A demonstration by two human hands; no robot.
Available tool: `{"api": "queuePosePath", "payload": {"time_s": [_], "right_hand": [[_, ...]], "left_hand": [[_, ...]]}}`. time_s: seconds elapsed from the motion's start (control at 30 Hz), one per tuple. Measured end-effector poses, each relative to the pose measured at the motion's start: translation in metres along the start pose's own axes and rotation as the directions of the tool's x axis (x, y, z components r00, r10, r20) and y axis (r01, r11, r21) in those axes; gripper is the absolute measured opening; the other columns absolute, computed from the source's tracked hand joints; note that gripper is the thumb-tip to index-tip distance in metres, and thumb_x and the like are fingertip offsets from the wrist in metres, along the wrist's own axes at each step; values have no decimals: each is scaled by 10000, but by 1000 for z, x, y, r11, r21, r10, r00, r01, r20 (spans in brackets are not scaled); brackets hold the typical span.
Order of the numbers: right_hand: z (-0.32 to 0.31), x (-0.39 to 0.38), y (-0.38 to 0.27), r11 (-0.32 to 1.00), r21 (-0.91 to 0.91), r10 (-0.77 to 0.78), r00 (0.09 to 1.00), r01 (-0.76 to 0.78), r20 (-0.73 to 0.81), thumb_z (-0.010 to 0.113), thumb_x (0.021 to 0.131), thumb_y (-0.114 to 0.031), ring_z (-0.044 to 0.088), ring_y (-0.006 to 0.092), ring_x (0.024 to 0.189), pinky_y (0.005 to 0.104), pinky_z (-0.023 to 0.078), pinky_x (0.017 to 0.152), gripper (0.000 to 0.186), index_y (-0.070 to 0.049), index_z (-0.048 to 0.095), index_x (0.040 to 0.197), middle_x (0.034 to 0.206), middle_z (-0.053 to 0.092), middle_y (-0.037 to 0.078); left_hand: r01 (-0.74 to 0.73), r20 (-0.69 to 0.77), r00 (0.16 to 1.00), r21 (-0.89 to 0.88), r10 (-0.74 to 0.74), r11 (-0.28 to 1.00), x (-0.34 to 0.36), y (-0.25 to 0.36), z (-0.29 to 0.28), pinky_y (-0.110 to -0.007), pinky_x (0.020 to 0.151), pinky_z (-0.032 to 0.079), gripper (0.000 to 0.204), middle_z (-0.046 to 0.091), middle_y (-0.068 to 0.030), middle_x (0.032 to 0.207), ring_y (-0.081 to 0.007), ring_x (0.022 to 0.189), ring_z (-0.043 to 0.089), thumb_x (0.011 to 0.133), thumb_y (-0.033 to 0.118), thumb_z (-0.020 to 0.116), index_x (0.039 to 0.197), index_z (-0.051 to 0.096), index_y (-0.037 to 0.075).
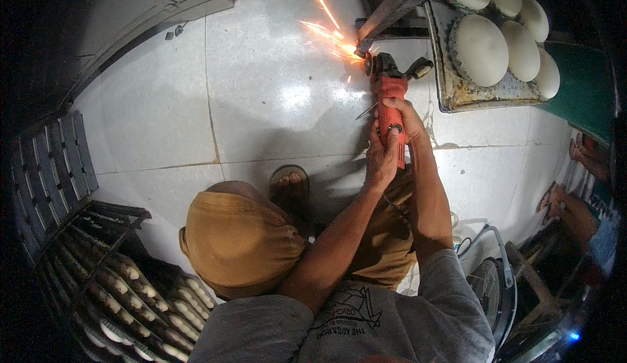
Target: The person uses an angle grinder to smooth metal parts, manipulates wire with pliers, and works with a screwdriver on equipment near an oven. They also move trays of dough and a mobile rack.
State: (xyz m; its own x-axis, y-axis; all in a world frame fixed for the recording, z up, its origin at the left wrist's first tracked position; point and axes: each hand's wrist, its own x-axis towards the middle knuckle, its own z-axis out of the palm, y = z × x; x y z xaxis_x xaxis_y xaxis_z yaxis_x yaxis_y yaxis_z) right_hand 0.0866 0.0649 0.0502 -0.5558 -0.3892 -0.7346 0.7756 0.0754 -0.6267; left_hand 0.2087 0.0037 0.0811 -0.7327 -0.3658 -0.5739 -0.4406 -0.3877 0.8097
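A red angle grinder [392, 90] is held in both my hands, its head pointing away from me. My left hand [380, 156] grips the rear of the body, with the thumb along its top near the switch. Farther forward, my right hand [406, 118] wraps round the body from the right side. The grinder's disc [369, 64] meets the lower end of a dark metal leg [395, 11], and orange sparks [331, 34] fly off to the far left. A side handle [418, 69] sticks out to the right of the grinder's head.
Close by on the right, a worn metal tray [457, 101] carries several white domes [482, 50] in fluted molds. Racks of trays [124, 297] with pale pieces stand at lower left. A fan [488, 284] is at lower right. Another person's feet [555, 203] show at far right.
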Motion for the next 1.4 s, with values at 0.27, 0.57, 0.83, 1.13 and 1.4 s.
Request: {"api": "queuePosePath", "payload": {"time_s": [0.27, 0.57, 0.83, 1.13, 1.4], "right_hand": [[-6, 5, 4, 1000, 5, -15, 1000, 15, 27, 703, 825, -331, 667, 232, 652, 343, 567, 619, 391, 13, 623, 993, 811, 670, 122], [5, -3, 5, 994, 110, 19, 1000, -19, 0, 718, 810, -295, 648, 243, 624, 367, 555, 568, 361, 2, 622, 993, 813, 660, 130], [5, 0, 9, 993, 120, 0, 1000, 0, -3, 721, 805, -290, 649, 248, 615, 370, 549, 558, 356, -1, 617, 984, 796, 651, 128], [10, -4, 5, 993, 114, 2, 1000, -2, 5, 723, 803, -285, 652, 252, 610, 373, 547, 546, 359, 7, 618, 984, 789, 648, 129], [4, -2, 7, 996, 89, -5, 1000, 3, 26, 718, 815, -291, 669, 249, 630, 359, 568, 586, 372, 12, 604, 997, 797, 657, 128]], "left_hand": [[-67, 12, 998, -27, 67, 997, 5, -9, 2, -388, 1044, 390, 592, 512, -195, 1323, -284, 1205, 518, 1000, 397, 496, 1411, 389, -16], [-41, 26, 999, 9, 41, 999, 5, -8, -5, -398, 1035, 400, 606, 514, -221, 1331, -318, 1213, 525, 998, 395, 495, 1422, 378, -21], [-13, 30, 999, 23, 12, 1000, 2, 0, -9, -406, 1008, 420, 621, 528, -231, 1302, -330, 1176, 547, 990, 425, 506, 1401, 393, -26], [-107, -31, 994, 39, 109, 993, 4, -10, -6, -402, 980, 430, 594, 564, -214, 1231, -317, 1114, 569, 990, 431, 509, 1364, 420, -22], [-114, 11, 993, -19, 114, 993, 5, -15, -6, -392, 1004, 409, 593, 536, -199, 1267, -290, 1151, 539, 995, 431, 501, 1368, 416, -22]]}}
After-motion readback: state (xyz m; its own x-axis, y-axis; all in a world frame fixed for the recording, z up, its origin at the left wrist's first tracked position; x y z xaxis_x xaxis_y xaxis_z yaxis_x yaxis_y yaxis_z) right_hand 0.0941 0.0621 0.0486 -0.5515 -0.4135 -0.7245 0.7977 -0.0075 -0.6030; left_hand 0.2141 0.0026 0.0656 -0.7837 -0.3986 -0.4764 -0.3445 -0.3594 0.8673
